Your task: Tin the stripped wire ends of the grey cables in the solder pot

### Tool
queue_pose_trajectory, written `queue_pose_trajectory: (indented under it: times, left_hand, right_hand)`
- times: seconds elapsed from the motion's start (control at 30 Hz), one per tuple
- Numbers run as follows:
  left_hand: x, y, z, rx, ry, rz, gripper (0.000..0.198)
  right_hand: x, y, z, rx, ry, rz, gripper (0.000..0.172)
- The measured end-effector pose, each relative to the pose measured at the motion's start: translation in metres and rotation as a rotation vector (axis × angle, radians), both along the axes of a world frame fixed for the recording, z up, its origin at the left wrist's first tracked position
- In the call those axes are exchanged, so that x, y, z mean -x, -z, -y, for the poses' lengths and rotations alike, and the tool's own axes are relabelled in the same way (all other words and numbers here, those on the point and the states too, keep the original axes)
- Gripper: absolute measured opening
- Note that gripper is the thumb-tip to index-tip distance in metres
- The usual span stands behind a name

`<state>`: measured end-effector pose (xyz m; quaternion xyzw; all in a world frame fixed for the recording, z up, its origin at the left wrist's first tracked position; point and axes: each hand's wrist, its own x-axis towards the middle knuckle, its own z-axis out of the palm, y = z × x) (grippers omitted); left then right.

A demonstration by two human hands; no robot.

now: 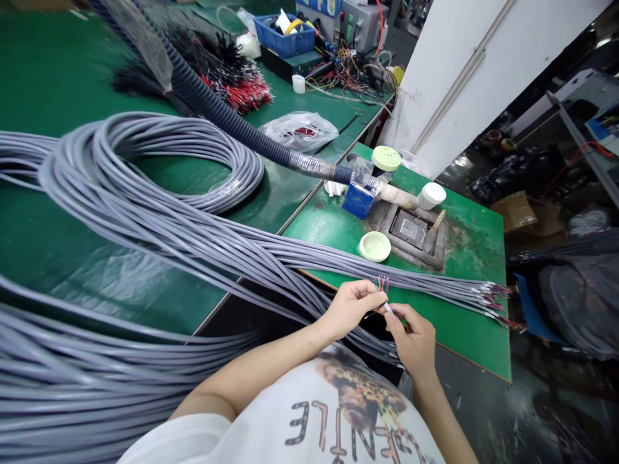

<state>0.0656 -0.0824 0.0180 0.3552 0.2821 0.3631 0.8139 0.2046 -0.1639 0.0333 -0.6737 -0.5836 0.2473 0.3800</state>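
Note:
Both my hands meet in front of my chest at one grey cable end. My left hand (pixel 355 306) pinches the thin coloured wires (pixel 382 282), whose tips fan out above the fingers. Just below, my right hand (pixel 411 335) grips the grey cable (pixel 388 309) by its sheath, thumb against fingers. Behind the hands, a bundle of grey cables (pixel 338 258) runs across the green board, its stripped ends (pixel 493 296) showing coloured wires on the right. More cable ends hang below my hands, close to my shirt.
A big grey cable coil (pixel 145 161) lies on the left table, and more cables (pixel 72 374) sit nearer. A dark corrugated hose (pixel 232 119) leads to a blue box (pixel 358 200) beside a square metal pot (pixel 413 232). A pale green lid (pixel 374 247) and a white jar (pixel 431 196) stand nearby.

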Motion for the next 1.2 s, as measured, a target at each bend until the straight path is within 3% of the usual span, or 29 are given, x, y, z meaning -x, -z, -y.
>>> queue_pose_trajectory:
  times: [0.37, 0.6, 0.83, 1.2]
  left_hand:
    - [-0.006, 0.0, -0.001, -0.02, -0.106, -0.012, 0.026]
    - [-0.001, 0.01, 0.005, -0.261, -0.196, -0.058, 0.016]
    - [-0.007, 0.018, -0.004, 0.065, -0.106, 0.048, 0.023]
    - [-0.005, 0.006, -0.016, 0.008, -0.045, 0.134, 0.023]
  right_hand:
    - [0.007, -0.003, -0.002, 0.075, 0.04, -0.189, 0.022]
    - [0.008, -0.005, -0.004, 0.122, 0.055, -0.349, 0.022]
    - [0.007, -0.008, -0.005, 0.119, 0.046, -0.419, 0.022]
    - [0.009, -0.011, -0.007, 0.168, 0.013, -0.399, 0.027]
